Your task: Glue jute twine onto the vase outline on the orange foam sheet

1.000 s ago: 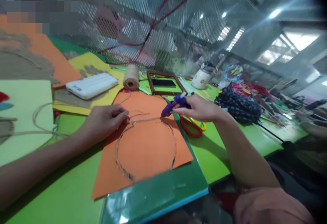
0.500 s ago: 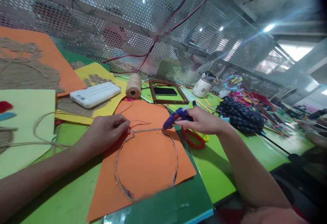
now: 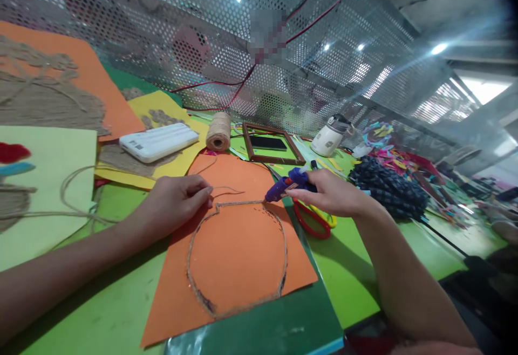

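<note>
An orange sheet (image 3: 243, 252) lies on a dark green folder (image 3: 259, 325), with a pot-shaped outline of brown twine (image 3: 189, 260) along a drawn line on it. In my right hand (image 3: 334, 192) is a blue glue gun (image 3: 287, 183), its tip at the right end of the outline's straight top edge. My left hand (image 3: 180, 204) rests at the sheet's left side, fingers pinched on a thin twine whose loose end (image 3: 229, 189) curls over the orange paper. Red and yellow scissors (image 3: 311, 220) lie beside the sheet, partly under the right hand.
Behind the sheet stand a twine spool (image 3: 218, 131), a white power bank (image 3: 159, 142) and a brown frame (image 3: 275, 158) around a dark phone. A white bottle (image 3: 329, 135) and a dark checked bundle (image 3: 386, 186) are to the right. Twine-covered sheets (image 3: 117, 107) lie left; a perforated metal screen (image 3: 162, 36) rises behind.
The whole view has shifted slightly, so things sit a little farther right and higher. Both hands keep their grips; the glue gun tip stays near the same corner of the outline.
</note>
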{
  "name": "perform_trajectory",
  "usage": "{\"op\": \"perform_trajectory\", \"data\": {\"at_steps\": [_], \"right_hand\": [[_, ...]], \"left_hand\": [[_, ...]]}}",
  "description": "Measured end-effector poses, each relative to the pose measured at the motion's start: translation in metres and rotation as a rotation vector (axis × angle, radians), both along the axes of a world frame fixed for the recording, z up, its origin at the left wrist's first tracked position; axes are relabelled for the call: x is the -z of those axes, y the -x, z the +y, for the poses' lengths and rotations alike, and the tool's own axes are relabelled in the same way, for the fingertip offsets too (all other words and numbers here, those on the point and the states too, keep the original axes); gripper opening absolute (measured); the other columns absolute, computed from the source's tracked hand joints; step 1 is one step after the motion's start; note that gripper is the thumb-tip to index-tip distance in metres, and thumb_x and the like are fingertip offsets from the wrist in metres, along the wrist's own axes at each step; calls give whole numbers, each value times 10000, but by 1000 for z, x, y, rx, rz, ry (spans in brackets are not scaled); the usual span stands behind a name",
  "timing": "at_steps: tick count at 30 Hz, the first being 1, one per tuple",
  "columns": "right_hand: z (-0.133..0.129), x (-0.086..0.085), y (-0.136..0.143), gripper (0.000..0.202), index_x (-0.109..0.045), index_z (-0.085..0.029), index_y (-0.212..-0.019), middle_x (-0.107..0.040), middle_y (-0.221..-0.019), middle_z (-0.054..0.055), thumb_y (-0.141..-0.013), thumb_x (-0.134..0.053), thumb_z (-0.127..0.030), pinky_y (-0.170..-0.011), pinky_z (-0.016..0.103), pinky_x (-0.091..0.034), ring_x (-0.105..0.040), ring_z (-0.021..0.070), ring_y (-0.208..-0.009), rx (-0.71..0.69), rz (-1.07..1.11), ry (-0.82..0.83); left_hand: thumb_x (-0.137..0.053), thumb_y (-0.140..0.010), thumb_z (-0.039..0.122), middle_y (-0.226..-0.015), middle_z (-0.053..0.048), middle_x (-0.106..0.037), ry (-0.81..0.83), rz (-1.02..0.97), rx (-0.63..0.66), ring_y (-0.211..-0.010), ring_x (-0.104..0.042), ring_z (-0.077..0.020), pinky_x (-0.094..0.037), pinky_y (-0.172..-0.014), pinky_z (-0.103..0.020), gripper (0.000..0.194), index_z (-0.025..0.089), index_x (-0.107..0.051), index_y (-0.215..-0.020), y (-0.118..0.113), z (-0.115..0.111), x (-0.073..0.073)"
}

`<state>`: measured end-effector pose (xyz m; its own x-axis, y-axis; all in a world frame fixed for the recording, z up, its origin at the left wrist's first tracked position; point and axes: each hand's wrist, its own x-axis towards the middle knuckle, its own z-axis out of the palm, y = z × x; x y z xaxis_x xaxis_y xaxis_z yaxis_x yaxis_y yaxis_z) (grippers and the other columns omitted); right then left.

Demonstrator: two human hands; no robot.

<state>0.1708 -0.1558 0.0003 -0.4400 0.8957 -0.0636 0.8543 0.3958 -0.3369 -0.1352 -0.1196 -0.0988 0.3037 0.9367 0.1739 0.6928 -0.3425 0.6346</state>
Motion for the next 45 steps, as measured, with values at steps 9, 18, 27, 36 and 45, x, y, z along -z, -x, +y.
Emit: {"op": "perform_trajectory", "data": {"at_steps": [9,18,27,36,45], "right_hand": [[0,5,5,350,-708,-136,-921,-566,-640,5,-927,-530,-438,-524,257,-270,-425,109,-549,14,-42,-20],[0,5,9,358,-717,-126,-935,-525,-611,-4,-922,-539,-436,-520,255,-257,-405,109,-546,30,-37,-8],[-4,11,29,312,-707,-123,-945,-501,-624,-16,-921,-558,-396,-530,250,-265,-394,101,-557,11,57,0],[-5,29,52,329,-648,-137,-819,-578,-654,12,-909,-561,-441,-545,261,-304,-457,120,-587,43,151,-25],[-6,35,64,302,-616,-156,-807,-550,-618,-6,-901,-566,-438,-526,259,-301,-443,118,-562,40,190,-33]], "left_hand": [[-479,-838,472,-753,9,-762,-19,6,1,-674,-666,-181,-443,-617,-265,347,233,-707,-729,1,1,3],[-492,-838,473,-743,17,-761,-25,0,-1,-674,-668,-177,-443,-616,-257,338,234,-698,-716,1,1,3],[-472,-853,434,-761,21,-764,-38,25,23,-687,-666,-174,-434,-623,-260,324,240,-702,-734,0,1,1],[-466,-838,422,-734,5,-755,-27,-2,19,-676,-655,-184,-439,-632,-272,319,235,-696,-721,0,-2,0],[-454,-836,389,-725,11,-749,-1,-3,23,-662,-650,-168,-432,-635,-266,308,214,-682,-725,-3,-5,-5]]}}
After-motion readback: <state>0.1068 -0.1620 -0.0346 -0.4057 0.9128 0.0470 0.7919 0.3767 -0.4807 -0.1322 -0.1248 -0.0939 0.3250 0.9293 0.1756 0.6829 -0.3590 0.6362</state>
